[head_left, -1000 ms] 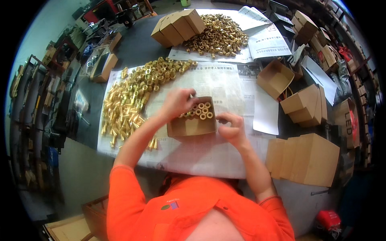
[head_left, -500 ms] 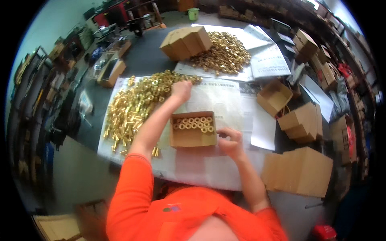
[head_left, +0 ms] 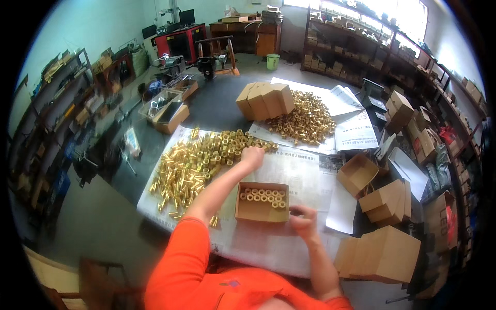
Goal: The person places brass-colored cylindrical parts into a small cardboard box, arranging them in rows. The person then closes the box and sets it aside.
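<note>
A small open cardboard box (head_left: 261, 212) stands on newspaper in front of me, with brass nuts (head_left: 264, 198) laid in rows along its far side. My left hand (head_left: 252, 158) reaches past the box to the right end of a pile of brass nuts (head_left: 226, 146). Its fingers are curled down among the nuts; what they hold is hidden. Just right of the box, my right hand (head_left: 304, 220) has its fingers bent in close to the box wall. Anything inside them is too small to make out. Brass sleeve-like pieces (head_left: 178, 175) lie heaped left of my left forearm.
Another heap of brass nuts (head_left: 305, 119) lies farther back beside stacked cartons (head_left: 264, 101). To the right are an open empty box (head_left: 357, 174), folded cartons (head_left: 386, 202) and more cartons (head_left: 382, 253) near the table edge. Shelves (head_left: 356, 49) line the walls.
The view has tilted up, so everything sits lower in the picture. My right hand's fingers have drawn closer together beside the box. My left hand stays at the nut pile.
</note>
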The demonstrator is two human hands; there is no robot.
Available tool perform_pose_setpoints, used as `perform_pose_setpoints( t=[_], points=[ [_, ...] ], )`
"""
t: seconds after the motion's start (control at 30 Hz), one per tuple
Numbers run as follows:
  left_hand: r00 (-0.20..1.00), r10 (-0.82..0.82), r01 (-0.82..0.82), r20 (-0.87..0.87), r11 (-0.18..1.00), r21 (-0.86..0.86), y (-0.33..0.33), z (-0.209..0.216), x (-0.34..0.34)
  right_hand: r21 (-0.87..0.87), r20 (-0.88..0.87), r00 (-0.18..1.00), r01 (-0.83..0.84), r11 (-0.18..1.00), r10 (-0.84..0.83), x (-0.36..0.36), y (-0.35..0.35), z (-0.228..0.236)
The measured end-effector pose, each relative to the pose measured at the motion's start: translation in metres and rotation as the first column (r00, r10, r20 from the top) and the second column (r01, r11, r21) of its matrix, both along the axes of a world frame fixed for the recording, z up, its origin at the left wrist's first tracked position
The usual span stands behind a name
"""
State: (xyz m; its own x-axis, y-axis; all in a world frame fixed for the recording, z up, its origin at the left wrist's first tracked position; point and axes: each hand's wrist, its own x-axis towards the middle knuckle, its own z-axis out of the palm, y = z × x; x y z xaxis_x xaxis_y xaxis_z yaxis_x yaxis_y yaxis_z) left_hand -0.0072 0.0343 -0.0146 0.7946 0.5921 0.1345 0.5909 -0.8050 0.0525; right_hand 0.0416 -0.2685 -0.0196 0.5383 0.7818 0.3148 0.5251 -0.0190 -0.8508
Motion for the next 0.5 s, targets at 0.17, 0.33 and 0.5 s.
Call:
perform_pose_setpoints(
  t=[0.17,0.33,0.5],
  points=[
    [0.990,-0.043,0.066,0.136,0.984,-0.168,-0.001,0.002,-0.050,-0.003,0.009,1.000,-0.012,1.000,0.012,0.000,0.000,-0.002],
    [0.996,0.035,-0.078,-0.076,0.724,-0.685,-0.004,0.033,-0.091,0.014,0.008,1.000,0.008,1.000,-0.008,-0.003,-0.002,-0.003],
    [0.994,0.095,-0.064,0.058,0.916,-0.395,0.007,-0.013,-0.091,0.001,0.019,1.000,-0.012,1.000,0.012,-0.001,0.001,-0.004]
  ],
)
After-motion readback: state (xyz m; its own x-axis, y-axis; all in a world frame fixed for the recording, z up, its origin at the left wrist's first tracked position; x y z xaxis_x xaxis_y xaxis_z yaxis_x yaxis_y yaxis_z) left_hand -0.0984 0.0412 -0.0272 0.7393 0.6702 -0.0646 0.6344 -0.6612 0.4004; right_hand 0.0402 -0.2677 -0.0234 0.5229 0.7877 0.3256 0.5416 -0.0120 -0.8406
